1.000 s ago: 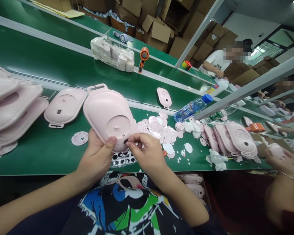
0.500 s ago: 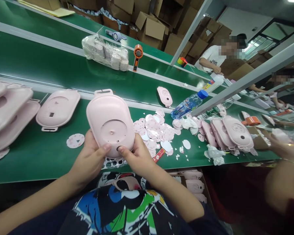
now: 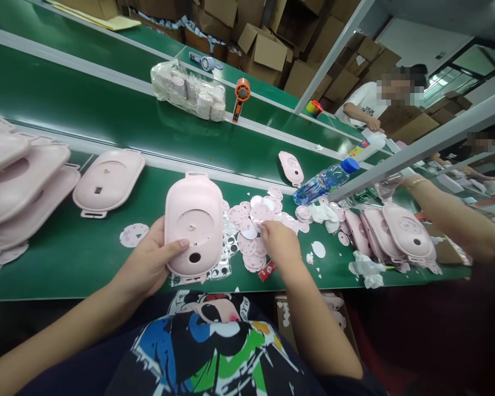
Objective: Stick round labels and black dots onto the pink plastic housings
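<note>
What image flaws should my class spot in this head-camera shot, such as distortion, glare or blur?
In the head view, wide-angle stretching skews the green conveyor belt; soft glare streaks its surface and the water bottle; the far co-worker has a pixelated head.

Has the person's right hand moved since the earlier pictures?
Yes. The right hand has left the pink plastic housing and moved away from it, toward the blue-capped water bottle, and now rests on the round pink stickers.
</note>
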`<state>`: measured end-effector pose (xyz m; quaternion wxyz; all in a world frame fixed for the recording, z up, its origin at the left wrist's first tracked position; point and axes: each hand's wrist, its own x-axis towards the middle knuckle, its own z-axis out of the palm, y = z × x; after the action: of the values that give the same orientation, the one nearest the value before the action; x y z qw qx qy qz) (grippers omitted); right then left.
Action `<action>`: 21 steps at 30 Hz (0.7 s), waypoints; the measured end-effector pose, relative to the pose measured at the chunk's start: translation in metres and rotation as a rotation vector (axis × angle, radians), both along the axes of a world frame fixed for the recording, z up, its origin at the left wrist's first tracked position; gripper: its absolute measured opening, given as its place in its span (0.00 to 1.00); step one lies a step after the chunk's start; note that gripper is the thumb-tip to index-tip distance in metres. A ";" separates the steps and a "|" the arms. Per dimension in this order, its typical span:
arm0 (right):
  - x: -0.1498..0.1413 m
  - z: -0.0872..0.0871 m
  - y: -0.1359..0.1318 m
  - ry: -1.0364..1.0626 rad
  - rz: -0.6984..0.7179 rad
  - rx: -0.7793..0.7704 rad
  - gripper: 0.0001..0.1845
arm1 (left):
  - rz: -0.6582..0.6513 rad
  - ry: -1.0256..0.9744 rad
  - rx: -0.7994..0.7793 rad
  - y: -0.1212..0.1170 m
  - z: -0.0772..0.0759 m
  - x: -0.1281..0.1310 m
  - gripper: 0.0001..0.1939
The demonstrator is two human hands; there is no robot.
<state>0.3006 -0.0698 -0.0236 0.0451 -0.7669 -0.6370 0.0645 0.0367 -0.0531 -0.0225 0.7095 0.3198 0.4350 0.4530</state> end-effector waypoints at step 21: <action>-0.053 0.035 -0.037 -0.014 0.834 0.628 0.09 | -0.211 -0.086 -0.031 -0.014 0.003 0.009 0.26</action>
<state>0.2473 -0.1072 0.0118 0.2393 -0.3977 -0.8773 -0.1223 0.0459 -0.0668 -0.0198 0.7760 0.3331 0.3750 0.3824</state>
